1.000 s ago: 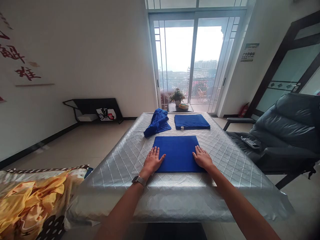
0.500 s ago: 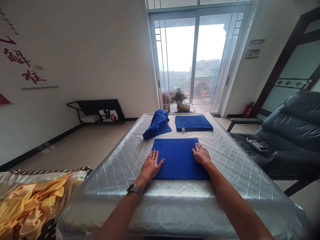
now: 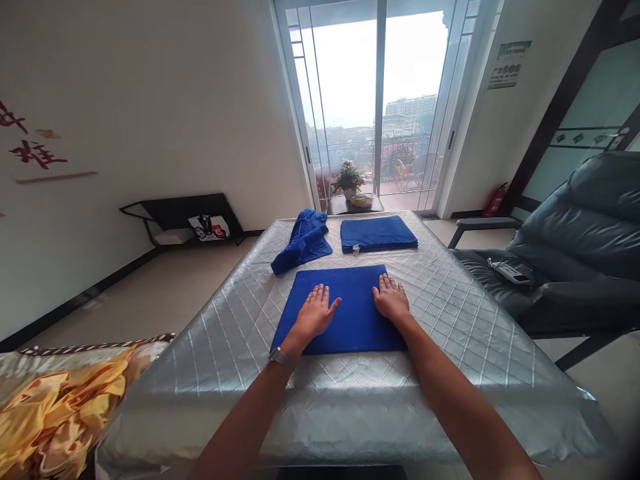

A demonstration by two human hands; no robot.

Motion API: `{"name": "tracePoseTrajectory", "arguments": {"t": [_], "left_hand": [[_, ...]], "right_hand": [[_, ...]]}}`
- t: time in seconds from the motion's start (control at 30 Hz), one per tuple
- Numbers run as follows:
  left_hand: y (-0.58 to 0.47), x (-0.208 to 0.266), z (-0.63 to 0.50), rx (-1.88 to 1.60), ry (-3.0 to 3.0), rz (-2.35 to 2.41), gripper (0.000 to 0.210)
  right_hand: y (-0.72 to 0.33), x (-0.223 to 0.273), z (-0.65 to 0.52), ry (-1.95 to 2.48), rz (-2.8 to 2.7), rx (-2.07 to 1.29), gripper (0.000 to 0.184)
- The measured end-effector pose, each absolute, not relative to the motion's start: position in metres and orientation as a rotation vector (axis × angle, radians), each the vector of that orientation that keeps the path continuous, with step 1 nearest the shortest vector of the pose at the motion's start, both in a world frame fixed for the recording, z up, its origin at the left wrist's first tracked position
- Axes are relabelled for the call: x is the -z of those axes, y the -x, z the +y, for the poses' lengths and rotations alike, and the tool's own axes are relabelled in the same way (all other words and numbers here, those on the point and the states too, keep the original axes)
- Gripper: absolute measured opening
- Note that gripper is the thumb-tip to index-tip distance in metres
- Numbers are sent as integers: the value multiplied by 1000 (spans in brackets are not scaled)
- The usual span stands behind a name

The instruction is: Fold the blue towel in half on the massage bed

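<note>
A blue cloth (image 3: 350, 320), folded into a flat rectangle, lies on the near part of a table with a silver quilted cover (image 3: 450, 333). My left hand (image 3: 316, 312) rests flat on its left half, fingers stretched out and thumb apart. On the cloth's right edge lies my right hand (image 3: 391, 299), palm down with the fingers extended. Neither hand grips anything. Beyond them, a crumpled blue cloth (image 3: 305, 241) sits at the far left, and a neat stack of folded blue cloths (image 3: 379, 233) with a white tag is at the far right.
Behind the table's far end stands a small table with a potted plant (image 3: 349, 180). A dark armchair (image 3: 575, 267) is at the right, holding a power strip (image 3: 510, 272). Yellow fabric (image 3: 65, 407) is heaped at the lower left. A black rack (image 3: 185, 220) stands by the wall.
My left hand has slid inward from the cloth's left edge onto its surface. My right hand stays by the right edge. The view has shifted slightly.
</note>
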State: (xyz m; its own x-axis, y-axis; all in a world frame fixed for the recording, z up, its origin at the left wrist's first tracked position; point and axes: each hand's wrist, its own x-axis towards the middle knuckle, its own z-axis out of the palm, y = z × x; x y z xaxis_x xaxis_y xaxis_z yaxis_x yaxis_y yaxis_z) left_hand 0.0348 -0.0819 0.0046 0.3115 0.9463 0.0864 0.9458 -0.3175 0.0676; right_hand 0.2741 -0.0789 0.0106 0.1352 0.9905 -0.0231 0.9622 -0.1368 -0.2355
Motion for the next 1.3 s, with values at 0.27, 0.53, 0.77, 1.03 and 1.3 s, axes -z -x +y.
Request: {"name": "tracePoseTrajectory", "arguments": {"t": [0.27, 0.53, 0.77, 1.03, 1.3], "left_hand": [[-165, -7, -67, -295, -2622, 1442, 83], [-72, -1, -42, -223, -2485, 1771, 90], [9, 3, -31, -200, -2332, 2033, 93], [13, 5, -30, -257, -2298, 2050, 89], [13, 5, -29, -258, -2295, 2023, 90]], "right_hand": [[-279, -9, -83, 2227, -2040, -204, 62], [-275, -9, -79, 2245, -1965, -241, 67], [-277, -8, -77, 2270, -1990, -208, 68], [-277, -12, -78, 2317, -2034, -171, 68], [-273, -38, -49, 2428, -2021, -186, 66]]}}
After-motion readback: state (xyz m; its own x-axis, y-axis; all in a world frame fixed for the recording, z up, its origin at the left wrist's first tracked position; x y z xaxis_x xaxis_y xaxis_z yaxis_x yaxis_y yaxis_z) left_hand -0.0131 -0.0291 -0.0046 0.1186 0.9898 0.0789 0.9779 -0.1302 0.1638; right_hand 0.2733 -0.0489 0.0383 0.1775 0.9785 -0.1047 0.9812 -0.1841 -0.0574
